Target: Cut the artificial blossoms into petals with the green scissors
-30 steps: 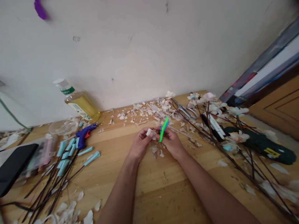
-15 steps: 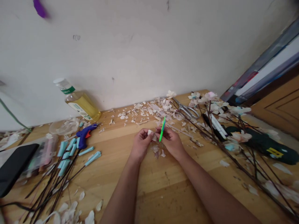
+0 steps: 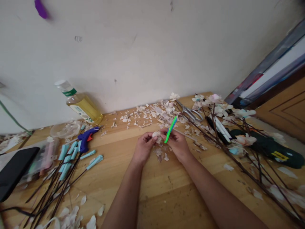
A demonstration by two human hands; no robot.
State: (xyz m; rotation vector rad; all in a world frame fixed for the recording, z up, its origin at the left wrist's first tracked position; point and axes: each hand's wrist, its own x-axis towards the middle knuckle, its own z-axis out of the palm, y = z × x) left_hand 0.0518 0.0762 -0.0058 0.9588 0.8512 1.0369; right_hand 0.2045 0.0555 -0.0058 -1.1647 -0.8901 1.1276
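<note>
Over the middle of the table, my left hand [image 3: 143, 147] pinches a pale, thin petal-like piece [image 3: 156, 136] between thumb and fingers. Close beside it, my right hand [image 3: 178, 144] is closed on a slim bright green and blue pen-like tool [image 3: 171, 129], which slants up to the right. What kind of tool it is does not show clearly. My right fingertips meet the edge of the pale piece. Below the hands lie small pale scraps [image 3: 159, 155] on the wooden tabletop.
Shredded scraps [image 3: 140, 113] line the wall. On the left are a bottle of yellow liquid [image 3: 87, 108], a blue glue gun [image 3: 85, 138], light-blue wrapped stems [image 3: 65, 163] and a black phone [image 3: 16, 171]. Scissors [image 3: 190, 113] and flowering branches [image 3: 228, 156] lie on the right.
The green tool has tilted, its upper end swinging to the right. The pale piece has turned and shows more of its broad side between my fingers. Both hands stay in nearly the same place.
</note>
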